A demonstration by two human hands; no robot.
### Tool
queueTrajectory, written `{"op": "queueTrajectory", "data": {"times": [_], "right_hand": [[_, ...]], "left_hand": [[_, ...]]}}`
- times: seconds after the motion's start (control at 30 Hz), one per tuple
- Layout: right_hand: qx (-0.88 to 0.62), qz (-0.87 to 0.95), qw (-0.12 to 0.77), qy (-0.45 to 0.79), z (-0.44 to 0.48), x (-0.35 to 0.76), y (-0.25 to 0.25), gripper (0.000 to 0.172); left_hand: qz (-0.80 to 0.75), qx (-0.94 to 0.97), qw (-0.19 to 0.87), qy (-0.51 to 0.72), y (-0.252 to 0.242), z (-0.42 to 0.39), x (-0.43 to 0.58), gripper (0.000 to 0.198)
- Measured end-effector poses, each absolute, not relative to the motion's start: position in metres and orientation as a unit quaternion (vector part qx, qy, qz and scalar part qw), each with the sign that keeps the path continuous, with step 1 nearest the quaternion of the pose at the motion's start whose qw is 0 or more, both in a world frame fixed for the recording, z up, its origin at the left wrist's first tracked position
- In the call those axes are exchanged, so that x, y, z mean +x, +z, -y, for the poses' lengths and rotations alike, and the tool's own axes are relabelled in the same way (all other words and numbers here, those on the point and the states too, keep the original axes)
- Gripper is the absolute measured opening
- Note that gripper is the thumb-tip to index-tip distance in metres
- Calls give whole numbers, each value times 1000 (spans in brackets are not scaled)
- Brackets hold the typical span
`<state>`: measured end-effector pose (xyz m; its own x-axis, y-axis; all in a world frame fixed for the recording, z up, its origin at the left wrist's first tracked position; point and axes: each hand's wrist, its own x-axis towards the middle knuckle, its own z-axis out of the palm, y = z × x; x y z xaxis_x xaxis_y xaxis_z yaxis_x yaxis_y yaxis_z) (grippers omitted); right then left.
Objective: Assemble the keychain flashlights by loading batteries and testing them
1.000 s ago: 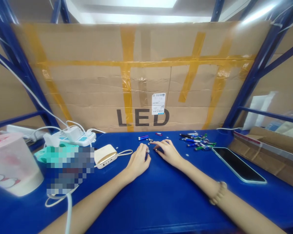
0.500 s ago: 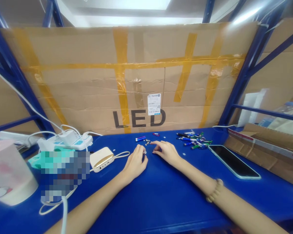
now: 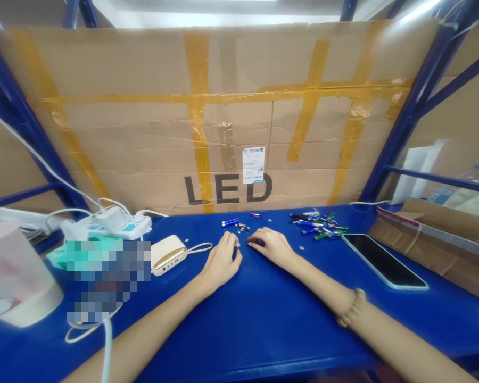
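Note:
My left hand [image 3: 223,257] is closed, thumb and fingers pinching a small silver piece [image 3: 237,244] that looks like a button cell. My right hand [image 3: 272,247] faces it a short gap away, thumb and index fingertip drawn together; whatever is between them is too small to make out. Just beyond the hands lie several loose silver button cells [image 3: 244,227] on the blue table [image 3: 239,330]. Next to them are shiny blue tubes [image 3: 230,222], like small flashlight bodies. A small red carabiner clip [image 3: 255,215] lies further back.
Right of my hands is a pile of blue, green and black small flashlights [image 3: 317,226], then a phone [image 3: 384,260] and a cardboard box [image 3: 431,239]. On the left are a cream power bank [image 3: 168,255], a power strip [image 3: 120,229] with cables, and a white bin [image 3: 19,276]. A cardboard sheet [image 3: 155,138] stands behind.
My right index finger has drawn back from beside the loose cells and closed toward the thumb. My left hand keeps its pinch. The camera view has tilted slightly down.

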<state>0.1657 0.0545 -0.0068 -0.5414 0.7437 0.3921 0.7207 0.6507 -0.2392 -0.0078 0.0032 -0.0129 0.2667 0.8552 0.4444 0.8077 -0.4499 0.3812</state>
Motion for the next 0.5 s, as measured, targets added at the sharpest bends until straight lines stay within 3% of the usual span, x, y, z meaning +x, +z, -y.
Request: {"op": "queueTrajectory", "data": {"times": [0.5], "right_hand": [[-491, 842, 222, 33, -53, 167, -2, 12]], "left_hand": [[-523, 794, 41, 308, -13, -3, -9, 11]]}}
